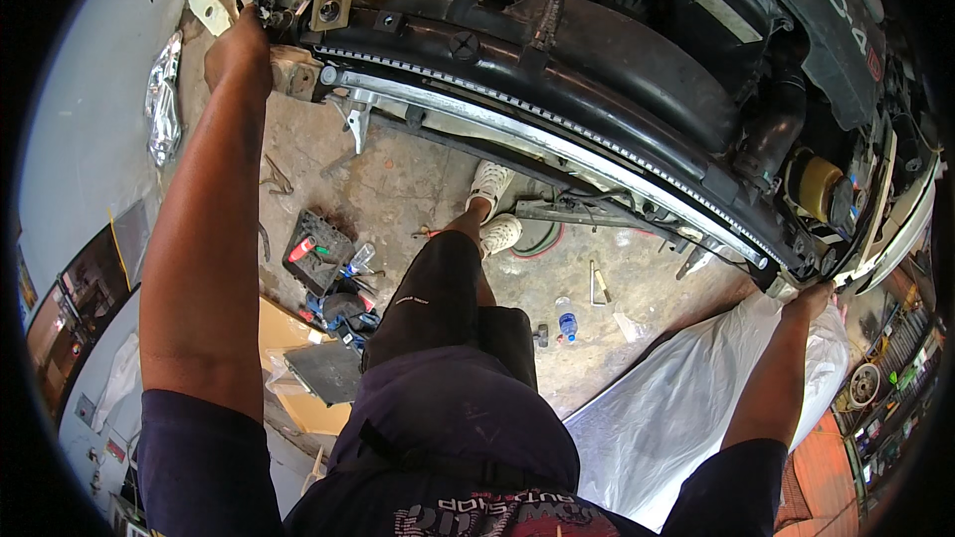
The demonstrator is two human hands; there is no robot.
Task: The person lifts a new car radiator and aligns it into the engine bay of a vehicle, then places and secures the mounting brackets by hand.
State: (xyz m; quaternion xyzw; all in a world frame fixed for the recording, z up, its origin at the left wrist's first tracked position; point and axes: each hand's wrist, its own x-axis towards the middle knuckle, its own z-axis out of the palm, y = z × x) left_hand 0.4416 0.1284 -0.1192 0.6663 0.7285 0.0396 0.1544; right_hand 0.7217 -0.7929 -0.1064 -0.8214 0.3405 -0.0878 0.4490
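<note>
Fingers of left hand (pixel 239 45) hidden behind the radiator (pixel 557 129) far-left end, grip cannot be told, right hand (pixel 811 300) fingers closed on its right end, both arms stretched out

Matt black plastic radiator shroud (pixel 557 75), rough stained concrete floor (pixel 398 179)

Person seen from above: dark navy short-sleeved shirt (pixel 453 428) with red and white print at 6 o'clock, black shorts (pixel 438 298), white perforated shoes (pixel 492 209) toward 12 o'clock, bare forearms.
</note>
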